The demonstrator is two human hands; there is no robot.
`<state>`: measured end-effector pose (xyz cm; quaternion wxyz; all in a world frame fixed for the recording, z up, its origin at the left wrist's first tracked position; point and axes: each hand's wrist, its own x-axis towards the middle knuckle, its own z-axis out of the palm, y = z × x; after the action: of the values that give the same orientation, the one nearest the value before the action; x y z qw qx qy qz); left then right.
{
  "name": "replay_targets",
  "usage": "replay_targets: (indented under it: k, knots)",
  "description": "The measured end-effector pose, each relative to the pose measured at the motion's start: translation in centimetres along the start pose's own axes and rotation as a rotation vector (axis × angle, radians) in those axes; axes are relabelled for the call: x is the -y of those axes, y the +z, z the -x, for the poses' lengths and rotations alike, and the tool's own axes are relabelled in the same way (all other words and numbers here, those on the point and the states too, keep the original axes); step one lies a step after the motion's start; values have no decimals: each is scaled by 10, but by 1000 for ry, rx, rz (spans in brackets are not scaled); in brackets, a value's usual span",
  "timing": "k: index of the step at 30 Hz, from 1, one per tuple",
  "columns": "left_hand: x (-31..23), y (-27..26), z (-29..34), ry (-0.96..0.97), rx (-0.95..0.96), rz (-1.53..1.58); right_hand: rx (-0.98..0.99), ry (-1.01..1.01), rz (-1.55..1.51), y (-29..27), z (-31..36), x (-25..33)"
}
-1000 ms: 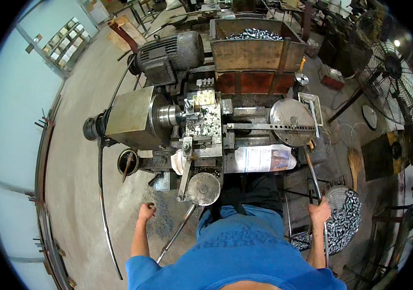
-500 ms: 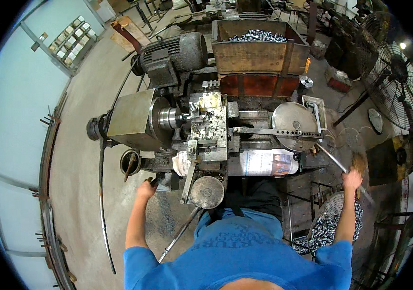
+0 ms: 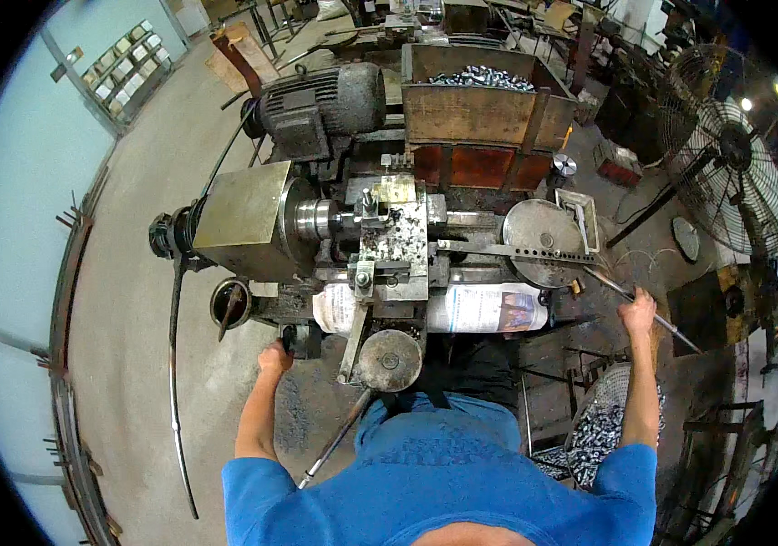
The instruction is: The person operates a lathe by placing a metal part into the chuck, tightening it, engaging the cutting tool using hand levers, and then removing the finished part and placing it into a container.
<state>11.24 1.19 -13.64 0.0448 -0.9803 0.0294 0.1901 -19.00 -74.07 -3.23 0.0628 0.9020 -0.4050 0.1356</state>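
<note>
R hand [image 3: 638, 311] was wrapped round a metal rod [image 3: 609, 283], arm stretched fwd, R of ctr in frame. Rod looked slim, straight, shiny grey; long axis slanted from round disc [image 3: 542, 223] toward lower R. L hand [image 3: 274, 358], lower L of ctr, arm fwd, was at dark knob [image 3: 289, 338]; couldn't tell if gripping.

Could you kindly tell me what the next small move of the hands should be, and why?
Probably a small, careful swing of the metal lever with the right hand: that hand is already closed around it, and the lever extends from beside the round disc, where a perforated bar reaches across to the slide, so easing it would likely shift the slide.
</note>
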Motion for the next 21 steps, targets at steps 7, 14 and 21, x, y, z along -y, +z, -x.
replay_targets:
  k: [7, 14, 21]
  knots:
    - [71, 25, -11, 28, 131, 501, 62, -497, -842, -151, -11, 234]
    - [149, -174, 87, -70, -736, 539, -102, -1313, -605, -188, 26, 486]
    - [137, -104, 151, -390, -691, 351, 196, -1340, -177, -172, 27, 556]
